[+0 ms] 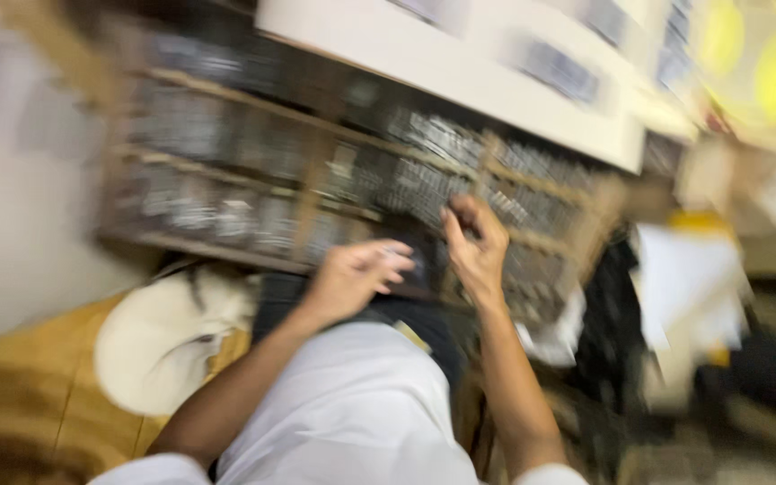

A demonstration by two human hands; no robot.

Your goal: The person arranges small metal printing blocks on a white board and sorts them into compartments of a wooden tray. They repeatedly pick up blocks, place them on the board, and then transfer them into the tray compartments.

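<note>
Fingers [460,216] on the right hand [476,247] are curled in tight against the wooden compartment tray [316,193], tips hooked into one of the cells on its right half. Whether they've actually pinched a little metal piece or are just digging around, can't tell; the whole shot is smeared with motion blur. Left hand [352,278] sits just beside it, lower down near the tray's front edge, fingers loosely bent and half closed, with something pale at the tips that's too blurry to name.

Doing this bit well looks like a matter of slowing down: keep the left hand braced on the tray edge and go into one cell at a time with fingertips only, so neighbouring cells don't get stirred up.

Tray is tilted up in front of the person, packed with greyish bits. A white board [460,63] lies above it, a pale hat [159,341] at lower left, and loose papers [684,287] off to the right.
</note>
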